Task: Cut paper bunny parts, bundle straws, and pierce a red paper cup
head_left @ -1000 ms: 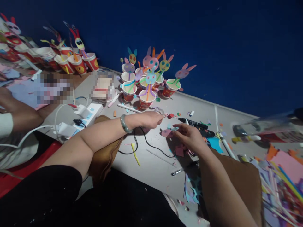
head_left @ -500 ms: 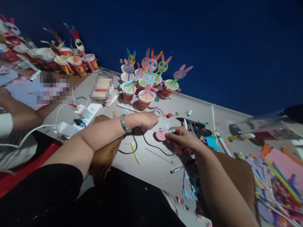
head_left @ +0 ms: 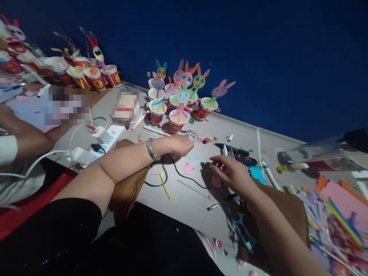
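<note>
Several right fingers [head_left: 220, 159] apart near cutout [head_left: 190, 167]

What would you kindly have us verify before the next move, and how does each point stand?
1. Pink face cutout lying face up on the table: ok.
2. Right hand clear of the cutout: ok, it is off to one side, fingers parted.
3. Left hand free: cannot tell, its fingertips are hidden; the tape roll is right by it.
4. Black cable away from the cutout: not ok, it runs close by.
5. Front cup upright: ok.
</note>
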Demonstrator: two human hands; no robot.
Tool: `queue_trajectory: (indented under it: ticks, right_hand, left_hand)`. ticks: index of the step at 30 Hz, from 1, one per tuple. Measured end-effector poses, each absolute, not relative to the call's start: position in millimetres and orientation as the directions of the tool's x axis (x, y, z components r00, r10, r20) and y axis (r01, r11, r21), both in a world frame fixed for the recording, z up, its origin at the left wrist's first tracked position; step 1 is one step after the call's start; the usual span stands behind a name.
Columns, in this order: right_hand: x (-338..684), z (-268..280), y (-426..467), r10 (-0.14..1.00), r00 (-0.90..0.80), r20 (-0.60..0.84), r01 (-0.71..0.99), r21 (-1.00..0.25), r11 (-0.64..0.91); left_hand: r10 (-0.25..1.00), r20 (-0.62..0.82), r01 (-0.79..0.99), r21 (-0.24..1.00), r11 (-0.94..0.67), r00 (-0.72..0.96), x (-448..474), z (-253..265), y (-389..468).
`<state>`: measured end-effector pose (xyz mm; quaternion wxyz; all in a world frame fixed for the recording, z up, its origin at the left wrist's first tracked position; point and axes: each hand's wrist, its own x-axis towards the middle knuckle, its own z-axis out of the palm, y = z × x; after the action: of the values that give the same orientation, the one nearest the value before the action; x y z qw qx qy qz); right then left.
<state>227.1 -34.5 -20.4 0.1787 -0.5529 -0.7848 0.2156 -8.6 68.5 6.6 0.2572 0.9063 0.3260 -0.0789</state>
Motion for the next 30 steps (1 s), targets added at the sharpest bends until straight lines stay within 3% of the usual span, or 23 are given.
queue_trajectory:
  ticks: [4, 9, 12, 20, 25, 30]
  right_hand:
    - [223, -29, -63, 0.815, -0.575, 0.072, 0.750, -0.351, 0.561]
    - [236, -35, -76, 0.796, -0.604, 0.036, 0.767, -0.244, 0.593]
    - [247, -33, -74, 0.810, -0.585, 0.037, 0.775, -0.269, 0.572]
    - [283, -10, -81, 0.856, -0.487, 0.172, 0.689, -0.527, 0.498]
    - [314, 0, -96, 0.853, -0.471, 0.225, 0.683, -0.519, 0.514]
    - [336, 4, -112, 0.843, -0.510, 0.171, 0.685, -0.512, 0.518]
  left_hand:
    - [0.437, -0.294, 0.523, 0.371, -0.767, 0.850, -8, 4, 67]
    - [0.240, -0.280, 0.351, 0.477, -0.805, 0.930, -7, -3, 63]
    - [0.223, -0.313, 0.356, 0.476, -0.804, 0.923, -5, -7, 63]
    - [0.331, -0.281, 0.424, 0.407, -0.809, 0.901, -3, -9, 65]
    - [0.388, -0.194, 0.433, 0.457, -0.777, 0.901, -8, -13, 67]
    - [0.409, -0.223, 0.465, 0.490, -0.737, 0.885, -11, -15, 72]
